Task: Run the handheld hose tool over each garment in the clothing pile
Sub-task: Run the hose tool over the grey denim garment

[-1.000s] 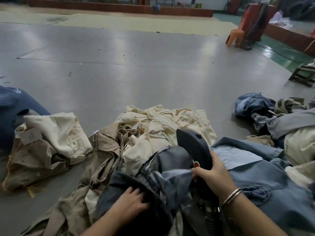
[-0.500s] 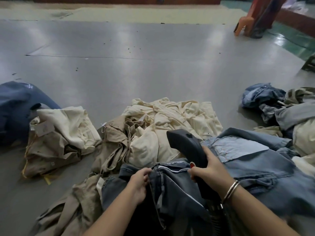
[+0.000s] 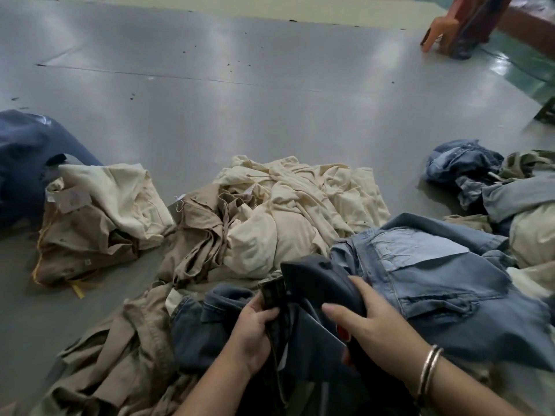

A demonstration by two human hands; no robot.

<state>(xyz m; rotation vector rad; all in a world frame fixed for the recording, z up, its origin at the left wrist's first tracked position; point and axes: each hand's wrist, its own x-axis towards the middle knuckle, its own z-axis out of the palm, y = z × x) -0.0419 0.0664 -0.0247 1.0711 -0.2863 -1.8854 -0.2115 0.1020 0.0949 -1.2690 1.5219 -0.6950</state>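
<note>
The right hand (image 3: pixel 368 325) grips the dark grey plastic handheld hose tool (image 3: pixel 318 280), its fingers and thumb curled round the handle just above a small red button, with the tool's broad head tilted up and away over the clothes. Close beside it, the left hand (image 3: pixel 255 331) pinches a folded dark edge of the dark blue-grey denim garment (image 3: pixel 210 325), fingers curled tight on the cloth (the piece it holds looks like a waistband, though blur makes this unsure). That garment lies at the near middle of the clothing pile on the smooth grey floor (image 3: pixel 240 115), touching the tool. A lighter blue denim garment (image 3: pixel 435 280) spreads to the right under the right wrist, which wears 2 thin silver bangles (image 3: pixel 431 370). Beyond the hands sits a crumpled cream cloth heap (image 3: pixel 300 211), with tan khaki garments (image 3: pixel 198 235) against its left side. Further left rests a separate folded cream and tan bundle (image 3: pixel 99 223), touching a dark blue mass (image 3: pixel 27 163). At the far right lies another mixed heap of denim and pale clothes (image 3: pixel 495 187). An orange plastic chair (image 3: pixel 441 28) stands well apart.
</note>
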